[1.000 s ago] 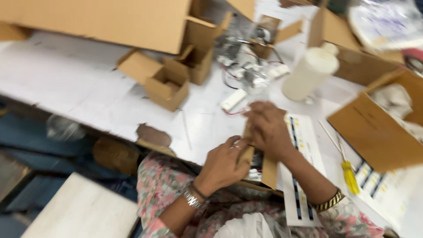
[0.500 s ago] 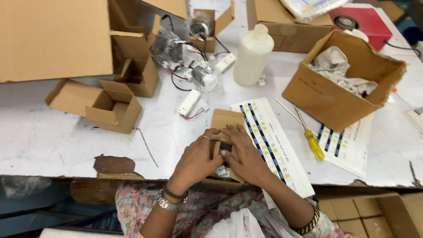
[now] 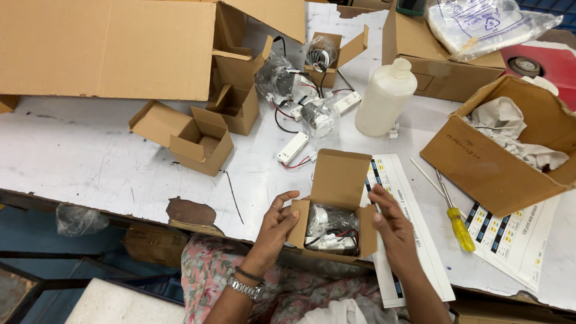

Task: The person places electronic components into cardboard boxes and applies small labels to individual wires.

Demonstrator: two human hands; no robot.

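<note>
1. Head view, the hands: the left hand (image 3: 277, 223) grips the left side flap of a small open cardboard box (image 3: 335, 207), fingers curled over the flap edge with the thumb behind it. The right hand (image 3: 391, 227) is at the box's right side, palm against the right flap, fingers spread and loosely open rather than closed on anything.
2. The small open cardboard box sits at the near edge of the white table (image 3: 78, 162), right in front of the person, its lid flap standing up on the far side. Inside lies a bagged light fitting (image 3: 327, 221) with a white driver and red and black wires.
3. Just right of the box, partly under the right hand, lies a long printed label sheet (image 3: 414, 240). Further right is a yellow-handled screwdriver (image 3: 453, 213), then a second label sheet (image 3: 510, 237).
4. Far from the box, a white driver unit (image 3: 293, 148) lies alone on the table; beyond it is a heap of bagged fittings and wires (image 3: 294, 90).
5. A white plastic bottle (image 3: 385, 98) stands upright right of that heap.
6. To the left, two empty small cartons (image 3: 198, 135) sit open, and a large flat carton (image 3: 108, 48) covers the far left.
7. At the right, an open brown carton (image 3: 498, 156) holds crumpled white wrapping.
</note>
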